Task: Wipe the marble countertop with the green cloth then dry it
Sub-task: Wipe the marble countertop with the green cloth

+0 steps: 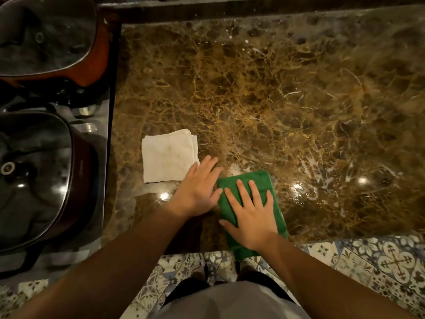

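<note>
A folded green cloth (255,178) lies on the brown marble countertop (264,93) near its front edge, one end hanging over the edge. My right hand (250,215) presses flat on the cloth with fingers spread. My left hand (199,188) rests flat on the marble just left of it, thumb touching the cloth's left edge. A folded white cloth (169,155) lies on the counter beyond my left hand, its near right corner under my fingers. Wet streaks (322,171) shine on the marble to the right.
A stove (101,125) borders the counter on the left, holding two lidded pots: a dark one (34,176) in front and an orange one (50,38) behind. Patterned floor tiles (379,263) lie below the counter's front edge. A raised ledge (253,8) runs along the back.
</note>
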